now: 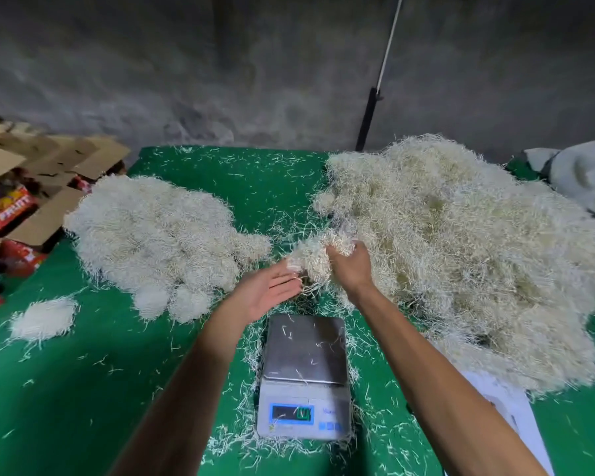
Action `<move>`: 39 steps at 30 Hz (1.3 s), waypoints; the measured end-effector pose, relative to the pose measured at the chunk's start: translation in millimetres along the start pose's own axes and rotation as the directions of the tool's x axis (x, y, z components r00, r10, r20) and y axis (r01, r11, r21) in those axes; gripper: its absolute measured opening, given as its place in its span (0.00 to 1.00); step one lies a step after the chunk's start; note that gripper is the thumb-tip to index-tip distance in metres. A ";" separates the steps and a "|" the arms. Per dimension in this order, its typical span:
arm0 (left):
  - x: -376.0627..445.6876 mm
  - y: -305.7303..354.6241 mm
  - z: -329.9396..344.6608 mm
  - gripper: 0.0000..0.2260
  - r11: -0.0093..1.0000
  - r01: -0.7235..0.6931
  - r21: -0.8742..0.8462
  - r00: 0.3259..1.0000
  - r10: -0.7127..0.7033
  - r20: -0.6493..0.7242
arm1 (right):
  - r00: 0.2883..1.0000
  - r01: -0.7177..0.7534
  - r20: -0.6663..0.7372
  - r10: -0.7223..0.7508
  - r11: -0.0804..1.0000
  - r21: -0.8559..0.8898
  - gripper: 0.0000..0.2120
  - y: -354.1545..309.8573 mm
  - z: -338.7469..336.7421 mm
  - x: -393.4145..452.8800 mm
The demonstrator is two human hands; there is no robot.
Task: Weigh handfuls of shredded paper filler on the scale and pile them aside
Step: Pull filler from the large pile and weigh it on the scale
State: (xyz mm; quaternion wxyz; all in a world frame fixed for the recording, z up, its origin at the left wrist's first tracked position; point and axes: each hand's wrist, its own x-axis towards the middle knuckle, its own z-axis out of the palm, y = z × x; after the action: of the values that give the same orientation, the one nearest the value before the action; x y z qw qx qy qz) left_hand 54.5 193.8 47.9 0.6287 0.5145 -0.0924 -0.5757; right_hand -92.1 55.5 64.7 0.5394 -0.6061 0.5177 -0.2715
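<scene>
Right hand (349,266) grips a handful of shredded paper filler (315,257), fingers curled into the strands, held above the tabletop (66,389) just beyond the scale (304,376), at about 12 o'clock from its platform; left hand (272,290) is open, palm turned up and to the right, fingers straight, fingertips touching the lower edge of the same handful at its 7 o'clock side; both forearms reach in from the near edge, passing either side of the scale. Scale sits near centre of the green tabletop; steel platform carries only a few stray strands; display on the front panel is lit blue, reading not legible. Large loose heap of filler (461,252) lies at 2 o'clock from the scale, touching the gripped handful on its right; a flatter, whiter pile (152,242) lies at 10 o'clock, apart from the hands; one small separate clump (43,317) lies at 9 o'clock, well apart from the scale. Loose strands scattered across the cloth, densest around the scale base. Cardboard boxes (42,187) with red packaging at the far left edge; a pale cloth bundle (581,176) at the far right; a grey wall (220,63) behind.
</scene>
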 end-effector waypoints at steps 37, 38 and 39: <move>-73.4 -237.1 -143.6 0.25 -0.026 0.116 0.993 0.929 0.357 -0.099 | 0.985 0.164 0.172 -0.011 0.358 -0.919 0.28 281.0 -42.8 -135.9; -73.3 -236.8 -143.8 0.25 -0.021 0.114 0.993 0.931 0.351 -0.099 | 0.985 0.166 0.173 -0.014 0.366 -0.916 0.28 279.2 -42.7 -135.8; -73.3 -237.2 -143.3 0.25 -0.020 0.116 0.993 0.933 0.346 -0.102 | 0.984 0.169 0.176 -0.016 0.373 -0.912 0.28 278.3 -43.1 -135.6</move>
State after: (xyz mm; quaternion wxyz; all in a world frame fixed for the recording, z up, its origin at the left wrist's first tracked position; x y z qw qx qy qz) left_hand -16.6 376.9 -160.9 0.1270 0.8821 -0.4122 -0.1896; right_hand -266.4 197.0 -152.8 0.1282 -0.8486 0.5077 0.0755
